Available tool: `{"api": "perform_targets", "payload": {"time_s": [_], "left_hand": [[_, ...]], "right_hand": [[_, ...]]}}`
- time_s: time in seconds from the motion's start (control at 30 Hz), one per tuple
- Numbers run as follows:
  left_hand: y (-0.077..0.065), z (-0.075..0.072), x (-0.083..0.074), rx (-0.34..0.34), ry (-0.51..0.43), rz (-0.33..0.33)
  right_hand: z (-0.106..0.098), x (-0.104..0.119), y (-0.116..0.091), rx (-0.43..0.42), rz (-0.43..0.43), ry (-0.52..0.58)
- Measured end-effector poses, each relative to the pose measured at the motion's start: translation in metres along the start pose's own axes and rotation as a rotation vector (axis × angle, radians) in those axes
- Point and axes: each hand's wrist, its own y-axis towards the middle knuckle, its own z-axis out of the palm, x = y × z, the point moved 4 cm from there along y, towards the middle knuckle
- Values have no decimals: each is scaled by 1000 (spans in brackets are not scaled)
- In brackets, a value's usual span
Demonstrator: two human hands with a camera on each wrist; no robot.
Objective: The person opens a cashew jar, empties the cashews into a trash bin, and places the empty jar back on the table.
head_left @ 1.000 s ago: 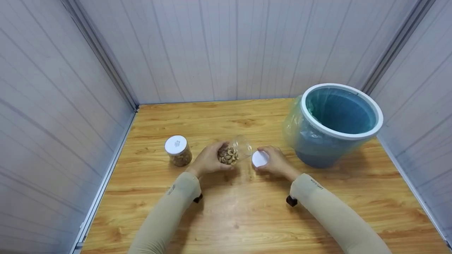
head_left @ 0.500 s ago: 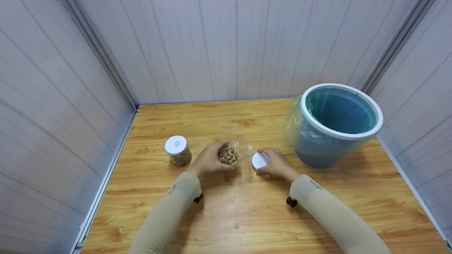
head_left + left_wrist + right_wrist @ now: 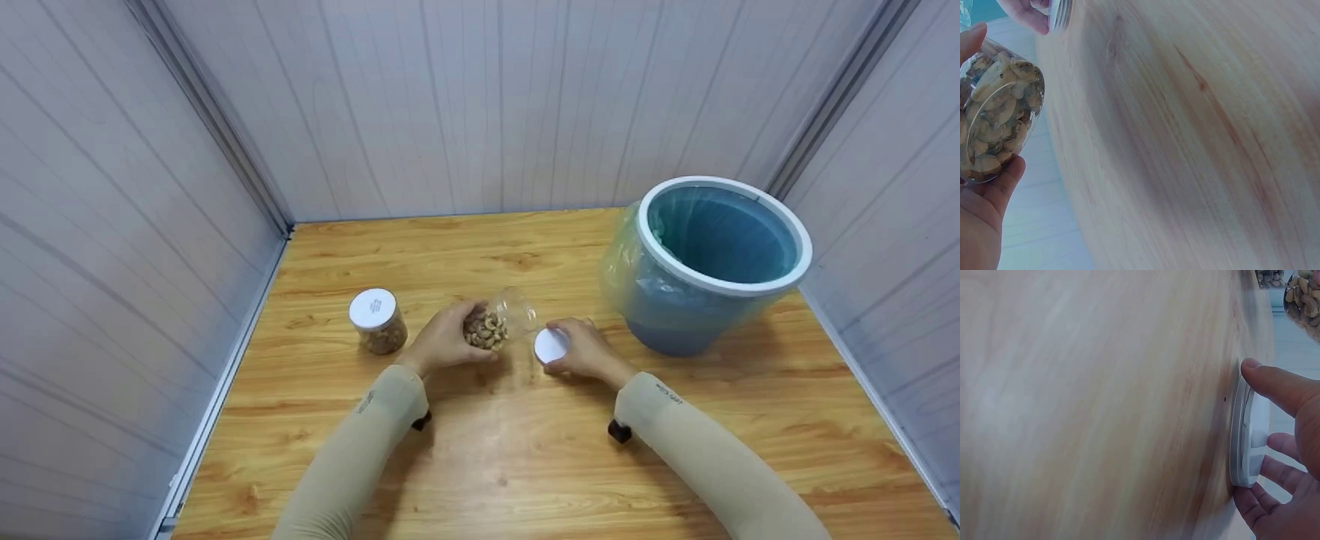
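White tops the closed nut jar, upright on the wooden tabletop just left of the left hand. That hand grips an open clear jar near its base, thumb and fingers spread round the wall. The jar lies tilted, its mouth leaning away from the palm toward the right hand, and cashews are heaped at the end inside the grasp. Right of that mouth, near it but apart, is a round white lid, white face up. The right hand pinches it at opposite edges, thumb on one side and fingers on the other; whether the lid touches the tabletop I cannot tell. Beyond the right hand, farther right, stands a blue waste bin with a white rim and a translucent liner draped outside.
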Motion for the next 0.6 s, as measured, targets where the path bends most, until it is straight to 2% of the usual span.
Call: {"api": "perform_targets", "payload": {"time_s": [0.4,0.6], "left_hand": [[0,1,-1,-5,-17,-2],[0,2,0,-1,-35,-8]], "right_hand": [[1,3,0,15,13,-44],[1,3,-2,30,52,-68]]}}
